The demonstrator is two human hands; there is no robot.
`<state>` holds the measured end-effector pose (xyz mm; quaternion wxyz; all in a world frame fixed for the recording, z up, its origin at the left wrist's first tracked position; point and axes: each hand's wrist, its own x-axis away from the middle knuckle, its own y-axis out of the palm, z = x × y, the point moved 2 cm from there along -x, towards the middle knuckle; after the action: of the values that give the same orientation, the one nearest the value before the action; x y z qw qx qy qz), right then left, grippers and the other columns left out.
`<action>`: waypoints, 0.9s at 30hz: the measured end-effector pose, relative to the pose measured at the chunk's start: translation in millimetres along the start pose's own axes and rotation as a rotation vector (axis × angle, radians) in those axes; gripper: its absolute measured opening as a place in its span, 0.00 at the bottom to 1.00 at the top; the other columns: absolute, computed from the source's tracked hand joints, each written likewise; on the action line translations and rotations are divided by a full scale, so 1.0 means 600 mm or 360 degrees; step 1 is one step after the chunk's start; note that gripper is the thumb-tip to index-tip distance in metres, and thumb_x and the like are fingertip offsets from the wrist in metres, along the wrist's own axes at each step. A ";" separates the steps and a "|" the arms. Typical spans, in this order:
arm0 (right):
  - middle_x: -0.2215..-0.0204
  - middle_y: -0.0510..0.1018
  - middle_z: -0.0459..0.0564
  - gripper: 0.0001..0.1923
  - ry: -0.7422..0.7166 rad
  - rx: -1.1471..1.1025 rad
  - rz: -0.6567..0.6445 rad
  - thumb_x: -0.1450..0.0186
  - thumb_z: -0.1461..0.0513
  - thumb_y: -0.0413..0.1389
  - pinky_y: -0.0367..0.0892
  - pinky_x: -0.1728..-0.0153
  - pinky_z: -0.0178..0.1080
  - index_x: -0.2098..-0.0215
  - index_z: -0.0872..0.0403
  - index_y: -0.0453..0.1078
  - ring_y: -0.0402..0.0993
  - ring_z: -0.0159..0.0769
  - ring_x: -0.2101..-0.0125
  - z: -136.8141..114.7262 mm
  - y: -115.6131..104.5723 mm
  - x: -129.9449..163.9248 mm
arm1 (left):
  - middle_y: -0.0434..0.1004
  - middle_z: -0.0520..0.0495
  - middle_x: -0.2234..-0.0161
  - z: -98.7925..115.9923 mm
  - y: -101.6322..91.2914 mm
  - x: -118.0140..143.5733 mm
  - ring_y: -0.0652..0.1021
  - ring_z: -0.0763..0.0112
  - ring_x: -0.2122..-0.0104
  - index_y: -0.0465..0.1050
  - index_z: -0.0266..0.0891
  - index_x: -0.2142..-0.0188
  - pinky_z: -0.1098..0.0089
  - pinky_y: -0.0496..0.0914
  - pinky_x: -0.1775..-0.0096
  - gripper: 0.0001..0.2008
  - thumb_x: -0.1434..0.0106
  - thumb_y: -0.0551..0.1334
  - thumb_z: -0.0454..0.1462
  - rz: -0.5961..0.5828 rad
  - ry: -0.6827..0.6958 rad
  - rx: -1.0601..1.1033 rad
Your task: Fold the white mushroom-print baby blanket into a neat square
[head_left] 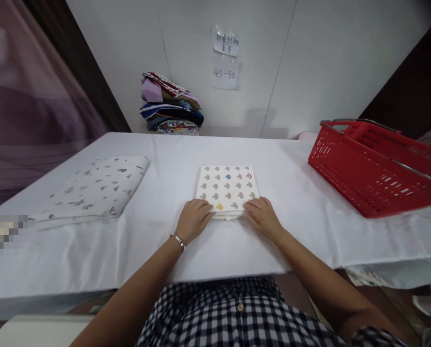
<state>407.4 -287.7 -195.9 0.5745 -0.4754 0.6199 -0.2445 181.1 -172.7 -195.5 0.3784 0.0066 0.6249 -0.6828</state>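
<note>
Cream cotton, printed with little grey mushroom shapes and a few coloured ones, sits folded into a neat rectangle at the centre of the frame: that is your folded cloth (227,189), lying flat on the white-draped bench (302,231). Your left hand (193,220) presses on its near left corner, fingers curled over the edge, gripping nothing. Your right hand (262,217) does the same on the near right corner, palm down and flat, holding nothing either.

Watch the risk here, as I judge it: the layers look soft and thin, so uneven pressure from one hand could slide the top layer off square, and the loose bench cover could wrinkle and drag beneath it.

To the left of the frame lies a larger white folded fabric (92,190) with dark grey marks, limp and slightly puffy. At the right, a red plastic basket (367,168), rigid and perforated, with metal handles, stands well apart. At the back, upper centre-left, a stack of mixed folded clothes (170,105) rests against the wall, beneath two paper notes (226,58).
</note>
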 end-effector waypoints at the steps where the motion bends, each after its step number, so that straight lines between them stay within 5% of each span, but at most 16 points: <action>1: 0.59 0.74 0.52 0.12 -0.0007 0.0001 -0.0010 0.35 0.61 0.50 0.55 0.51 0.47 0.54 0.51 0.68 0.67 0.39 0.58 -0.003 0.005 -0.009 | 0.74 0.46 0.62 0.004 0.004 -0.007 0.70 0.65 0.61 0.72 0.41 0.60 0.63 0.64 0.61 0.10 0.37 0.55 0.41 -0.0020 0.0023 -0.0005; 9: 0.66 0.74 0.52 0.10 -0.0106 0.0062 0.0154 0.35 0.67 0.49 0.60 0.65 0.39 0.61 0.54 0.72 0.66 0.37 0.66 -0.004 0.030 -0.011 | 0.74 0.48 0.66 0.003 0.024 -0.010 0.70 0.68 0.64 0.72 0.42 0.63 0.64 0.62 0.63 0.08 0.36 0.54 0.35 0.0006 0.0083 0.0057; 23: 0.63 0.72 0.53 0.11 -0.0118 -0.0082 0.0163 0.36 0.67 0.49 0.62 0.63 0.42 0.57 0.54 0.69 0.66 0.38 0.62 -0.010 0.044 0.014 | 0.72 0.48 0.66 0.014 0.016 0.000 0.69 0.68 0.64 0.71 0.40 0.65 0.64 0.61 0.61 0.09 0.36 0.55 0.40 -0.0105 0.0115 0.0080; 27: 0.65 0.72 0.52 0.11 -0.0088 -0.0073 0.0173 0.36 0.68 0.49 0.62 0.63 0.42 0.58 0.53 0.69 0.65 0.38 0.63 -0.012 0.051 0.013 | 0.70 0.45 0.56 0.045 0.025 -0.011 0.68 0.63 0.54 0.67 0.42 0.54 0.61 0.61 0.56 0.14 0.40 0.59 0.41 -0.0168 0.0250 0.0033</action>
<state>392.0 -283.2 -224.0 0.5928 -0.4607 0.6340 -0.1855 206.0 -191.4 -199.3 0.2915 0.0311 0.6451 -0.7056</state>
